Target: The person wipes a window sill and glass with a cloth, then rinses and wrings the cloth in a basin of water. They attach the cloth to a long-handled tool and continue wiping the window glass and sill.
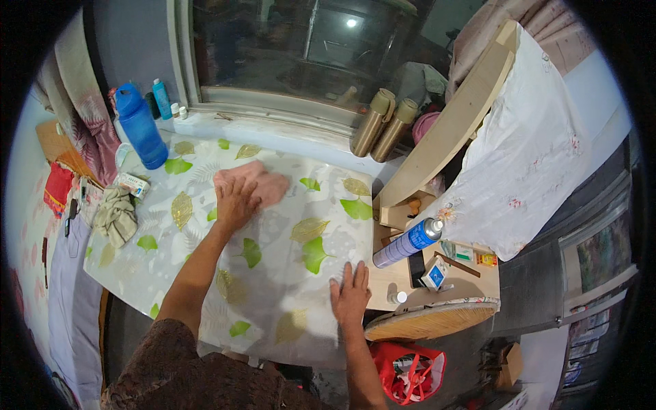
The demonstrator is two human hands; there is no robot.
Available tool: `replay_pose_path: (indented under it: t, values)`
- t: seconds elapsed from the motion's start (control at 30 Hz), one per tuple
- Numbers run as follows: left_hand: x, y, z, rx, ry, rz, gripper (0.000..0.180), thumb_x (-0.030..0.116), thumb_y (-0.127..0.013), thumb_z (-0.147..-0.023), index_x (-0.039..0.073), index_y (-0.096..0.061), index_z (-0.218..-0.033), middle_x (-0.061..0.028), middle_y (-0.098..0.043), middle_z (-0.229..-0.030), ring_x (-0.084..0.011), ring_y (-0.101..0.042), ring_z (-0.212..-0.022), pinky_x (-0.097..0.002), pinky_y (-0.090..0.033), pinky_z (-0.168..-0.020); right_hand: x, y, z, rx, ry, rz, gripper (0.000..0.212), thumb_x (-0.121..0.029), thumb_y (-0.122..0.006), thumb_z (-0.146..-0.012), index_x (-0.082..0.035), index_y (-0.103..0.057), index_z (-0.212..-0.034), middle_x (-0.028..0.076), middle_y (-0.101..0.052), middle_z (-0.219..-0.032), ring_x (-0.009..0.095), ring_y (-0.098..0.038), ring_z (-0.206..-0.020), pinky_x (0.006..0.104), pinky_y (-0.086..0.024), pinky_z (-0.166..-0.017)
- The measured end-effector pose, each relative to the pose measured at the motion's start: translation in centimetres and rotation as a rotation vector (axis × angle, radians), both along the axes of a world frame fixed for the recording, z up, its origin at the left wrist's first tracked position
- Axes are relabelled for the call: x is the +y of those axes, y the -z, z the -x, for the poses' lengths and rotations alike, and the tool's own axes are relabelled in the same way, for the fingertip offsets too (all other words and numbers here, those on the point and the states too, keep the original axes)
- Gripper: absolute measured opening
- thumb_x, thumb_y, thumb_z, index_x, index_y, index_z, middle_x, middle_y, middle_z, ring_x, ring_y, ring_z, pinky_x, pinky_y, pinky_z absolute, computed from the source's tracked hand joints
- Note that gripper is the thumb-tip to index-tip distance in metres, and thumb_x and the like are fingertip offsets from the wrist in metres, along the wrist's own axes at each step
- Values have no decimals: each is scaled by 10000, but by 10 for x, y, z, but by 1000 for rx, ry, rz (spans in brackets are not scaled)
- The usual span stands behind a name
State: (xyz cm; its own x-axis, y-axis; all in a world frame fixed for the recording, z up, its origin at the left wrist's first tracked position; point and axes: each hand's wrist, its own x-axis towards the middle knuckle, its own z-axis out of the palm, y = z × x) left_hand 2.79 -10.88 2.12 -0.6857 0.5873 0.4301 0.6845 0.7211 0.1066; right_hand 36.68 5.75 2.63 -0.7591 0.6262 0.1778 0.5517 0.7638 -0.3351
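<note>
The left hand [236,201] lies spread and pressing on one pink cloth [254,183], a soft rumpled rag bunched under the fingers near the far middle of the table [287,301]. The right hand [350,294] rests flat and empty, fingers splayed, at the table's near right edge. The table cover is pale with green and gold leaves (glossy, catching glare). One blue bottle [140,126] stands at the far left corner, two tan flasks [383,123] lean by the window, and one blue spray can [408,242] lies on the side shelf.
</note>
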Motion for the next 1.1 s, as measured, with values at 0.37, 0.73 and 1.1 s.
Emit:
replay_pose_path:
  t: [0.37,0.73,1.1]
  values:
    - [257,26,-20,318,300,-229,576,445,-574,-861,190,-492,-1370,-144,-491,-1327,-392,-417,-1244,-666,-274,-992,-4,-5,3,-84,18,27,630,-427,-506,-944,-103,-376,-1468,218,-194,-1572,403,-212,-1438,613,-387,-965]
    - [269,12,-48,93,546,8,467,442,-607,-846,266,-568,-1277,-66,-496,-1316,-337,-400,-1247,-627,-342,-907,-6,-9,7,-89,9,18,626,-412,-526,-930,-90,-389,-1449,213,-227,-1556,412,-254,-1413,589,-385,-981]
    - [150,7,-110,-39,970,11,522,465,-620,-838,270,-557,-1318,-69,-436,-1444,-365,-347,-1334,-610,-257,-1045,-2,-8,6,-76,53,19,635,-378,-564,-904,-102,-390,-1449,189,-228,-1561,399,-255,-1413,588,-379,-994]
